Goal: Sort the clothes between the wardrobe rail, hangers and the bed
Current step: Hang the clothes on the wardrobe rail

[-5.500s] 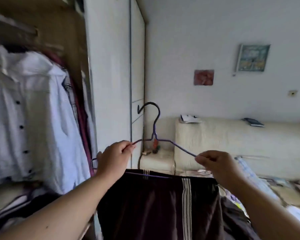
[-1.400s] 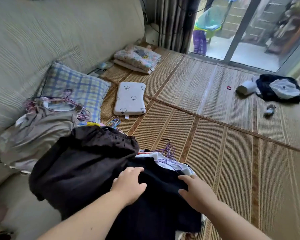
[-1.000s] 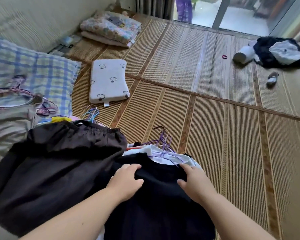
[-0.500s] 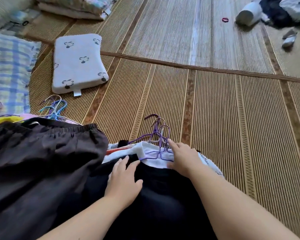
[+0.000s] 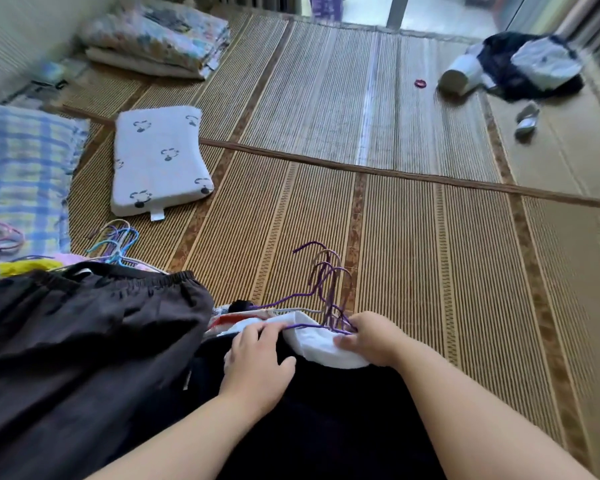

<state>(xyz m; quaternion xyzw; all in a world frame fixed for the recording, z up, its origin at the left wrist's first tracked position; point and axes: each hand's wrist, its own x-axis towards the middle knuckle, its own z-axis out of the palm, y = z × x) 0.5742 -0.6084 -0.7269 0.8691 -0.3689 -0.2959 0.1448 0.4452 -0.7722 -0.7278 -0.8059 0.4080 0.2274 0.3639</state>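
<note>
Right hand (image 5: 371,337) is pinching the white top (image 5: 317,346) by purple hangers (image 5: 328,277); left hand (image 5: 257,362), fingers straight, is pressing it; brown shorts (image 5: 84,327) are crowding lower left; pillow (image 5: 158,161) is lying upper left.

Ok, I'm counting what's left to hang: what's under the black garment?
A white garment on purple hangers shows at its top edge; anything deeper is covered.
</note>
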